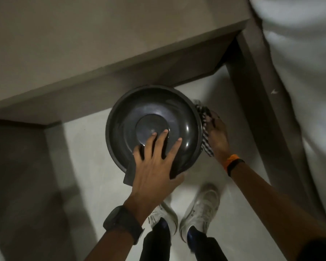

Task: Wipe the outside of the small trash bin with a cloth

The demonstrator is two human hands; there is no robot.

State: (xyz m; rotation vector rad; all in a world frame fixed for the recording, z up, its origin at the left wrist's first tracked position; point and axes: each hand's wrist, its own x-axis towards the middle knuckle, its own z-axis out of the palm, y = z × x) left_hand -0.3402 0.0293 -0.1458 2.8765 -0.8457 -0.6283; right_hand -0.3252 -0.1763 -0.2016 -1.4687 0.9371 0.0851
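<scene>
A small round dark grey trash bin stands on the pale floor, seen from straight above, with its glossy domed lid on. My left hand rests flat on the lid's near side with fingers spread, thumb hooked under the rim. My right hand presses a black-and-white striped cloth against the bin's right outer side. The lower body of the bin is hidden beneath the lid.
A grey desk or counter top overhangs just behind the bin, with its panel leg to the right. White bedding fills the right edge. My white shoes stand on the floor just below the bin.
</scene>
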